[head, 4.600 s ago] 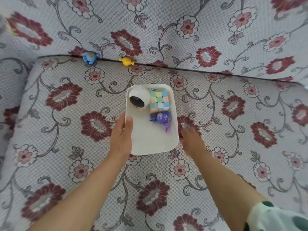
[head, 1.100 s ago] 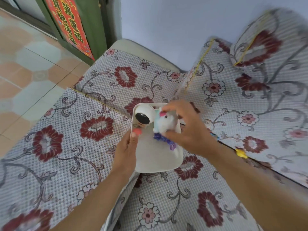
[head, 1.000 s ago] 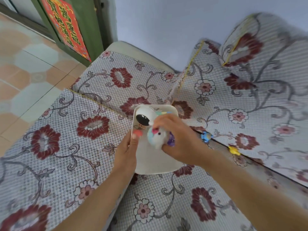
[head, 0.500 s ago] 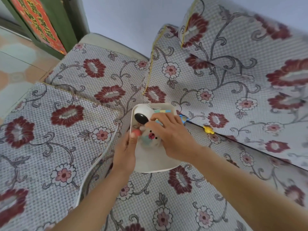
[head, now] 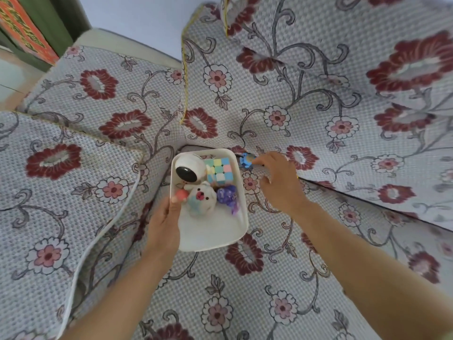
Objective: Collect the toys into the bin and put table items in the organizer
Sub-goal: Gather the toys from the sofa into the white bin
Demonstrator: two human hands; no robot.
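A white bin (head: 212, 238) rests on the sofa seat, and my left hand (head: 163, 223) grips its left rim with the thumb inside. In it lie a round white toy with a black face (head: 190, 169), a pastel puzzle cube (head: 219, 171), a white plush bear (head: 201, 198), a purple toy (head: 228, 196) and a small pink ball (head: 181, 194). My right hand (head: 279, 184) reaches right of the bin. Its fingertips touch a small blue toy (head: 245, 160) lying in the crease between seat and backrest, with the fingers not closed round it.
The flowered sofa cover (head: 245, 278) spreads over the seat, backrest and left armrest. A white cable (head: 98, 239) runs down the left cushion. A sliver of yellow (head: 297, 178) shows behind my right hand. A green door frame with a red poster (head: 23, 33) stands far left.
My right hand has set the plush bear down in the bin, let go of it and moved right to the blue toy. My left hand has kept hold of the bin.
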